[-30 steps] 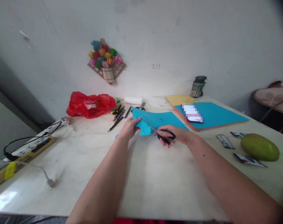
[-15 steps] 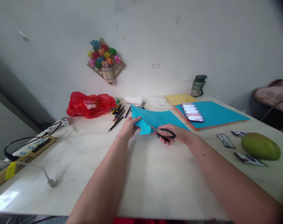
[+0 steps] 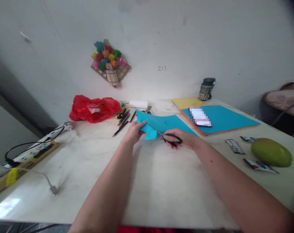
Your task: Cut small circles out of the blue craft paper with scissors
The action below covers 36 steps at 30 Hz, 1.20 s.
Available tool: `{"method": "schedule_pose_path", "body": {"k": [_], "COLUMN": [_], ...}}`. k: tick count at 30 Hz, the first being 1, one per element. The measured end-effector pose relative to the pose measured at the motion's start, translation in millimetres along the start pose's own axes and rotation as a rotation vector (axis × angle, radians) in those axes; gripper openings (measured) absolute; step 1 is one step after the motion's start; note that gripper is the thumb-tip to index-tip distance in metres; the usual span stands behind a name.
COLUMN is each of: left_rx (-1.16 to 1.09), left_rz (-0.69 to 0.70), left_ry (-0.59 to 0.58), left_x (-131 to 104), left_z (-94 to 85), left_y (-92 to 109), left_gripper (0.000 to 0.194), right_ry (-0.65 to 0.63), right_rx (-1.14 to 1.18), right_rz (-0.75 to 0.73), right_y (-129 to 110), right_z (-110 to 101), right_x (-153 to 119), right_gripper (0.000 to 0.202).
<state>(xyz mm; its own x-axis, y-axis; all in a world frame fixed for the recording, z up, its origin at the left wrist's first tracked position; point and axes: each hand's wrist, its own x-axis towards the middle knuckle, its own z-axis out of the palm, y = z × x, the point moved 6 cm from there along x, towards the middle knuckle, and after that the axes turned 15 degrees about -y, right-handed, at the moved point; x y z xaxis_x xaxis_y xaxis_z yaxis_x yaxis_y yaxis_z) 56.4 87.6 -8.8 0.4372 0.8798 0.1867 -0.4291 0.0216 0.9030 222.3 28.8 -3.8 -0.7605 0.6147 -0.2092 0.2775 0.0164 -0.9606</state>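
Note:
In the head view, a sheet of blue paper (image 3: 169, 121) is raised off the table between my hands. My left hand (image 3: 134, 131) pinches it at its left side, fingers closed on the edge. Black-handled scissors (image 3: 173, 139) sit in my right hand (image 3: 177, 137), whose fingers are in and around the loops. Their blades lie across the paper and point left toward my left fingertips. Below the blades hangs a partly cut flap (image 3: 150, 134) with dark pen lines drawn on it.
Pens (image 3: 120, 128) and a red plastic bag (image 3: 93, 108) lie behind my left hand. A phone (image 3: 200, 117) rests on stacked coloured paper (image 3: 229, 118). A green mango (image 3: 270, 152) and small packets (image 3: 234, 146) are at right, a power strip (image 3: 32, 158) at left.
Hardly anything differs. Both hands, the scissors and the blue paper keep nearly the same place; the view has shifted very slightly.

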Motion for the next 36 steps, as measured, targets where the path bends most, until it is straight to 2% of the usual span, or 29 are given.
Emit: {"method": "schedule_pose_path", "body": {"k": [13, 22, 28, 33, 36], "left_rx": [0.019, -0.003, -0.060, -0.107, -0.106], "left_rz": [-0.012, -0.018, -0.042, -0.087, -0.095], "left_ry": [-0.005, -0.013, 0.008, 0.088, 0.096], "left_x": [-1.1, -2.2, -1.7, -0.4, 0.4], "left_z": [1.6, 4.7, 4.4, -1.0, -2.1], "left_y": [1.6, 3.8, 0.5, -4.0, -3.7], "left_gripper": [0.024, 0.023, 0.022, 0.018, 0.020], "right_ry": [-0.021, -0.033, -0.028, -0.031, -0.040], "right_rx": [0.012, 0.001, -0.008, -0.025, -0.020], "right_rz": [0.000, 0.020, 0.017, 0.017, 0.024], "right_y": [1.8, 4.8, 4.8, 5.0, 4.1], "right_z": [-0.3, -2.3, -3.1, -3.4, -2.1], "right_x": [0.8, 1.2, 0.9, 1.7, 1.6], "right_gripper": [0.029, 0.031, 0.032, 0.031, 0.032]}}
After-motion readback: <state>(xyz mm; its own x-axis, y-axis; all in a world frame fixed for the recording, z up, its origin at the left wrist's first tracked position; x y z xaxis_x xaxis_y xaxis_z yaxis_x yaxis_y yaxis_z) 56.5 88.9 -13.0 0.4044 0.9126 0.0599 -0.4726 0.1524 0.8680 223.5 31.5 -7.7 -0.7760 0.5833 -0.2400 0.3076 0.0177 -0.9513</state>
